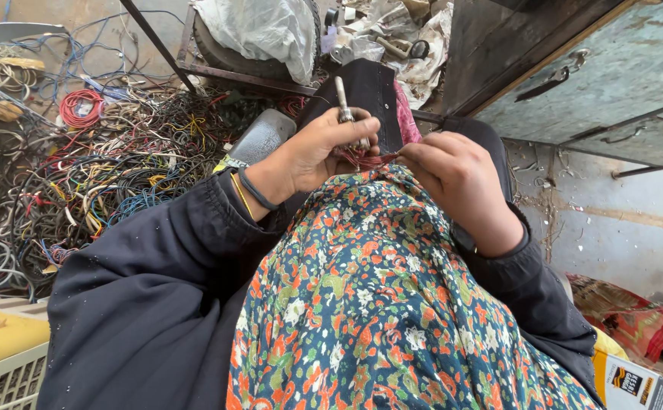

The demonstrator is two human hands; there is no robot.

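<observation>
My left hand (324,152) grips a small metal tool (343,102) whose tip sticks upward, pressed against a bunch of thin reddish wire strands (365,159). My right hand (453,178) pinches the same strands from the right, fingers closed on them. Both hands meet above my lap, which is covered by a floral cloth (362,304). Dark sleeves cover both arms, and a band circles the left wrist.
A big tangle of cables in several colours (81,167) covers the ground at left. A yellow-topped crate (1,349) sits at lower left. Scrap and a white sack (263,30) lie ahead; a metal cabinet (597,83) stands at right.
</observation>
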